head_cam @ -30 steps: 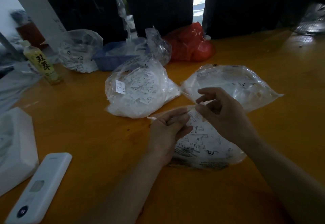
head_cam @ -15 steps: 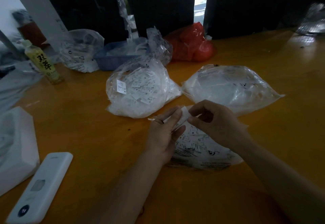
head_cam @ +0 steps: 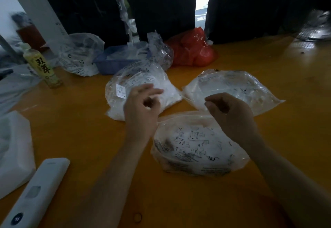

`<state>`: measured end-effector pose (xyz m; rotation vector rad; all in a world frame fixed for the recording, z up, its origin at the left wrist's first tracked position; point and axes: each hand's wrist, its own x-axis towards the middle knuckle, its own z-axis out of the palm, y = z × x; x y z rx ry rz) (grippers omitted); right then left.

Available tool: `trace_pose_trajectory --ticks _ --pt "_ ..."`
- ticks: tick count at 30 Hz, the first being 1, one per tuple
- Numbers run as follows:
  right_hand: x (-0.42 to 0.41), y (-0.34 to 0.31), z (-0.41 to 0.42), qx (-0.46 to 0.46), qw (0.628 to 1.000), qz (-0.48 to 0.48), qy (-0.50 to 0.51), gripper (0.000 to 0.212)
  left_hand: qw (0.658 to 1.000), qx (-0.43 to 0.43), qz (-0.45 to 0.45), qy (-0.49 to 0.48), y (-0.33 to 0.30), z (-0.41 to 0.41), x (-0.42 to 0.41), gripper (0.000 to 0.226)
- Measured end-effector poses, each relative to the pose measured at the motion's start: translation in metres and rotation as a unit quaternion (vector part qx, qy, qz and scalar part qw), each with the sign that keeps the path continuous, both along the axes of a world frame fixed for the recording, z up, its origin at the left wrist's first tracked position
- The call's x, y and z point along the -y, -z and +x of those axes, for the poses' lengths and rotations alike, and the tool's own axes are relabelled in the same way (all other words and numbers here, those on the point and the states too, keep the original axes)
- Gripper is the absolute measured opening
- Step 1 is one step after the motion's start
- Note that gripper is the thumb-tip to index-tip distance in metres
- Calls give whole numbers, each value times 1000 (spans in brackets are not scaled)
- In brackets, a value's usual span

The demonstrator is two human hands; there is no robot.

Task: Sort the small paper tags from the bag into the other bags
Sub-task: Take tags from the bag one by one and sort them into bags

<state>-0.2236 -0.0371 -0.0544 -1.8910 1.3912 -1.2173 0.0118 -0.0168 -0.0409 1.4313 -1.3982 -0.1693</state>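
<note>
Clear bags [head_cam: 198,145]; hands now parted

Three clear bags of paper tags are lying on the orange bench [head_cam: 71,138]: the near bag [head_cam: 197,149], the left bag [head_cam: 129,84] and the right bag [head_cam: 232,89]. The left hand [head_cam: 141,109] is hovering in front of the left bag, fingers loosely curled. The right hand [head_cam: 231,114] is hanging above the near bag's mouth, fingertips pinched together; whether a tag is between them is unclear.
</note>
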Motion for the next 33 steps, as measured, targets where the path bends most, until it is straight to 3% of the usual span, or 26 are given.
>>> trace_pose_trajectory --ticks 4,7,10,12,15,18,21,25,29,33 --pt "18 0 -15 -85 991 -27 96 17 979 126 34 -157 -18 46 44 25" --pt "28 5 -24 -136 984 -3 113 20 953 229 140 -140 -10 58 73 27" --pt "30 11 -26 -159 980 -9 119 20 889 340 260 -163 -3 57 90 34" --pt "34 14 -27 -177 975 -7 133 23 864 372 300 -161 -4 55 96 40" --pt "42 18 -30 -278 948 33 150 35 847 392 335 -130 -6 53 100 50" --pt "44 26 -35 -356 923 72 126 40 856 376 336 -116 -11 50 95 54" --pt "44 30 -35 -370 919 65 121 27 873 355 307 -128 -16 44 83 55" --pt "48 32 -33 -355 922 33 152 14 925 316 160 -140 -15 27 56 43" --pt "51 32 -32 -313 931 5 190 26 977 210 -6 -24 -5 -7 21 35" --pt "53 27 -30 -372 916 40 143 43 978 178 16 104 16 -30 -8 31"
